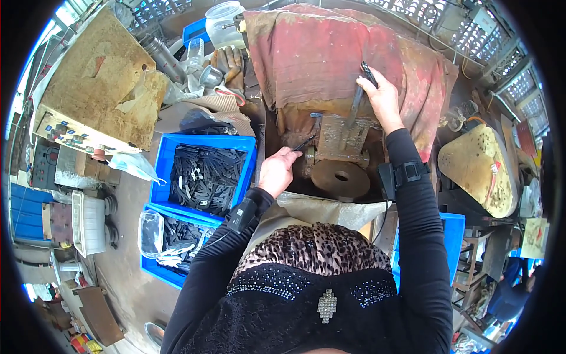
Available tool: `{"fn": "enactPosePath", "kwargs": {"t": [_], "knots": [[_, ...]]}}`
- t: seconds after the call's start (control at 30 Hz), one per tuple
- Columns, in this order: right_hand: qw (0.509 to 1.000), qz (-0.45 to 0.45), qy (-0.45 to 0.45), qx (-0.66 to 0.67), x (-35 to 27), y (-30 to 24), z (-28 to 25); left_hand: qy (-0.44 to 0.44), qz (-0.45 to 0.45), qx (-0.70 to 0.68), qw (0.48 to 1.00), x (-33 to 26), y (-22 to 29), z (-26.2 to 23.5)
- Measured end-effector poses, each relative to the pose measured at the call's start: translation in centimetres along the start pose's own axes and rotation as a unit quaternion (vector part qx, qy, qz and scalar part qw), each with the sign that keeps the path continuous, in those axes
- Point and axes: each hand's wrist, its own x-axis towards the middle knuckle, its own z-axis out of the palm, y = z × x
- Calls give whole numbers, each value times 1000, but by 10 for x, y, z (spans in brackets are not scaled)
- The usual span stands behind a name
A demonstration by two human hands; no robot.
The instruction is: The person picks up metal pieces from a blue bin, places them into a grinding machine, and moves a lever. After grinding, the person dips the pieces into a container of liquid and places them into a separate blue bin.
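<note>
My left hand (pixel 276 174) is closed on a slim dark piece (pixel 303 143), which points up and right toward the machine. My right hand (pixel 382 97) is raised over the machine, its fingers closed around a black handle-like piece (pixel 368 73). A metal rod (pixel 354 109) slants up from the machine to that hand; whether it joins the black piece I cannot tell. Between and below my hands lies a round brown wheel (pixel 330 183) with a centre hole, set in a rusty machine housing (pixel 337 138). Left of my left hand, a blue crate (pixel 251 159) holds many dark slim pieces.
A red stained cloth (pixel 318 53) drapes over the machine's back. A second blue crate (pixel 154 268) holds dark pieces and a clear tub (pixel 151 234). Gloves (pixel 229 65), scissors (pixel 230 93) and a steel flask (pixel 162 56) lie behind left. Another blue bin (pixel 451 239) stands beside my right arm.
</note>
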Motion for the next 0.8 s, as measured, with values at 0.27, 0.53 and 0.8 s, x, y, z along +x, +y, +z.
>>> {"fn": "enactPosePath", "kwargs": {"t": [0.27,0.53,0.8], "knots": [[1000,-4,-22,17,1,2,0,3,6,-8,1000,-1,0,1],[999,-13,-12,37,1,6,10,7,16,-16,1000,0,-2,2],[998,41,39,27,-5,-14,18,17,9,-25,999,1,-2,0]]}}
